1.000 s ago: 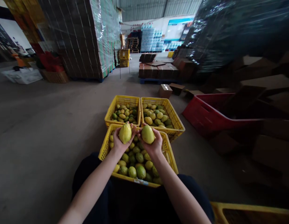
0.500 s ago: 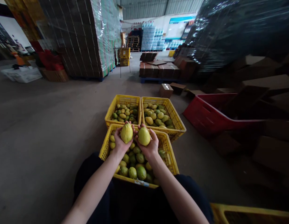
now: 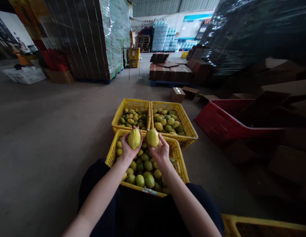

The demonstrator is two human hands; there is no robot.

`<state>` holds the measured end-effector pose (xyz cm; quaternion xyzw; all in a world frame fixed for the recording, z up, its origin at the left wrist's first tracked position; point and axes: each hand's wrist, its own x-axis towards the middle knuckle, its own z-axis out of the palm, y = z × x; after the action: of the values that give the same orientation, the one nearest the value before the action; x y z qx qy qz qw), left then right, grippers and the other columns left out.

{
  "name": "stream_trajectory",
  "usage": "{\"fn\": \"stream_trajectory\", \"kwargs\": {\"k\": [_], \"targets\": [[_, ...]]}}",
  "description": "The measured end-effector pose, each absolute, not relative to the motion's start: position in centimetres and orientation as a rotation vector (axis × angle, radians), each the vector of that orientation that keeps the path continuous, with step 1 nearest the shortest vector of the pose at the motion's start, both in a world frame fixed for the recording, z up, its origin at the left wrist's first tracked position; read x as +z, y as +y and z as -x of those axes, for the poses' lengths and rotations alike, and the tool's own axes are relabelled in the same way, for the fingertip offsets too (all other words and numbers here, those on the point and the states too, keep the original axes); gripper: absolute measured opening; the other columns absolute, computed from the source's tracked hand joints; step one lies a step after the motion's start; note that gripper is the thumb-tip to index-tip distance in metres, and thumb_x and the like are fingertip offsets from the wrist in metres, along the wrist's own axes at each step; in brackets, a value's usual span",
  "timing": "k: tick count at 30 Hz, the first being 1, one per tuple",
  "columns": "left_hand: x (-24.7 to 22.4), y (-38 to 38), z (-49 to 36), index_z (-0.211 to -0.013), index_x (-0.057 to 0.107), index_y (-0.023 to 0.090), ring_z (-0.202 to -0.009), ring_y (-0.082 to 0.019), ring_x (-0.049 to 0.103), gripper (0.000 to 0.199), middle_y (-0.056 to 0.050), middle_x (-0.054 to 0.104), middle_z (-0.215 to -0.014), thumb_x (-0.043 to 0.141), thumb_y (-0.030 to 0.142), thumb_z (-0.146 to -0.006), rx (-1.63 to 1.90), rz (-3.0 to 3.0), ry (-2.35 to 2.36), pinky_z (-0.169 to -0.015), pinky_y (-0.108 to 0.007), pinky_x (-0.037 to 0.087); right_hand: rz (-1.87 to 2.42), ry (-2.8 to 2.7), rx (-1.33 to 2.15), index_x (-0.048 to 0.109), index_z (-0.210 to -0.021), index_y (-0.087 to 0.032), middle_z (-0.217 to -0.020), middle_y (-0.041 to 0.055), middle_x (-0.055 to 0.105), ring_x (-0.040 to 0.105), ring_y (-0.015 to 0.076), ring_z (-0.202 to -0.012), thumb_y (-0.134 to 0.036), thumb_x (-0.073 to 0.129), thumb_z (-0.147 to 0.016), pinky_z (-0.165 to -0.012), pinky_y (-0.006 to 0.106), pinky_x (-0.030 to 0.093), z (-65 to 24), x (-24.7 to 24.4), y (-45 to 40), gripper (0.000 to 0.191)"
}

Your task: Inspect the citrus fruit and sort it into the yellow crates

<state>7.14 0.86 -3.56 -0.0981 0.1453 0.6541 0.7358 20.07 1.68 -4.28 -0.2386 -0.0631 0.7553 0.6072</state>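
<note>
Both of my hands are raised over the near yellow crate (image 3: 182, 164). My left hand (image 3: 127, 150) cups a yellow-green papaya (image 3: 134, 138), with the fingers curled around its sides and behind it. A second, smoother papaya (image 3: 153, 137) rests in my right hand (image 3: 161, 152), the thumb along its right side. The two held fruits are side by side with a small gap between them. Beneath my hands, the near crate holds many green and yellowish papayas (image 3: 149, 180), partly hidden by my wrists and forearms.
Beyond stand two more yellow crates of the same fruit, a left one (image 3: 115, 120) and a right one (image 3: 191, 128). A red bin (image 3: 214, 125) lies to the right among cardboard boxes. Another yellow crate (image 3: 241, 220) shows at bottom right. Wrapped pallet stacks (image 3: 81, 39) rise behind.
My right hand has shifted slightly up and right with its papaya, widening the gap between the two fruits. My left hand still holds its papaya. The view has tilted slightly.
</note>
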Motion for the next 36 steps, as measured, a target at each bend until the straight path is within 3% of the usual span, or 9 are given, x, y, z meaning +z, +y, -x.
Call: {"fn": "stream_trajectory", "kwargs": {"k": [4,11,17,22,28,36], "targets": [[-3.6,0.8,-7.3,-0.106,0.070,0.015,-0.088,-0.021,0.071,0.036,-0.007,0.074,-0.098,0.046,0.018,-0.080,1.434,0.226,0.316,-0.076,-0.030,0.058,0.565,0.031,1.709,0.066,-0.089,-0.020,-0.077,0.0003,0.076,0.072,0.0162,-0.071,-0.017,0.058,-0.081,-0.074,0.031,0.062,-19.8,-4.1,1.5,0.011],[-4.1,0.9,-7.8,-0.106,0.072,0.013,-0.087,-0.023,0.070,0.036,-0.009,0.074,-0.098,0.050,0.017,-0.077,1.423,0.219,0.364,-0.076,-0.033,0.057,0.533,-0.075,1.715,0.067,-0.092,-0.019,-0.082,0.0040,0.076,0.073,0.0226,-0.082,-0.023,0.063,-0.077,-0.084,0.043,0.061,-19.6,-4.1,1.2,0.016],[-4.1,0.9,-8.3,-0.106,0.071,0.014,-0.083,-0.021,0.070,0.036,-0.008,0.074,-0.098,0.049,0.017,-0.078,1.456,0.184,0.423,-0.076,-0.031,0.057,0.588,-0.208,1.714,0.067,-0.106,-0.022,-0.086,-0.0003,0.076,0.073,0.0180,-0.077,-0.015,0.066,-0.073,-0.075,0.033,0.062,-19.9,-4.7,1.4,0.033],[-3.8,0.9,-8.5,-0.096,0.071,0.014,-0.078,-0.019,0.069,0.030,-0.007,0.073,-0.093,0.046,0.018,-0.080,1.474,0.167,0.444,-0.075,-0.030,0.057,0.509,-0.293,1.738,0.065,-0.115,-0.024,-0.094,-0.0014,0.076,0.073,0.0177,-0.085,-0.016,0.063,-0.073,-0.081,0.030,0.059,-19.5,-4.1,0.9,0.043],[-3.7,0.8,-8.4,-0.099,0.070,0.015,-0.077,-0.018,0.069,0.030,-0.006,0.074,-0.093,0.046,0.018,-0.081,1.458,0.156,0.447,-0.072,-0.028,0.057,0.566,-0.234,1.753,0.067,-0.109,-0.019,-0.092,0.0025,0.077,0.072,0.0195,-0.085,-0.029,0.059,-0.077,-0.078,0.030,0.059,-19.8,-3.4,0.6,0.035],[-3.4,1.5,-4.5,-0.117,0.068,0.017,-0.086,-0.020,0.072,0.043,-0.007,0.075,-0.090,0.044,0.018,-0.080,1.538,0.312,0.420,-0.077,-0.030,0.058,1.197,-0.181,1.952,0.063,-0.094,-0.020,-0.076,-0.0015,0.070,0.067,0.0156,-0.070,-0.019,0.057,-0.079,-0.073,0.030,0.058,-18.8,-6.6,0.6,0.016]]}}
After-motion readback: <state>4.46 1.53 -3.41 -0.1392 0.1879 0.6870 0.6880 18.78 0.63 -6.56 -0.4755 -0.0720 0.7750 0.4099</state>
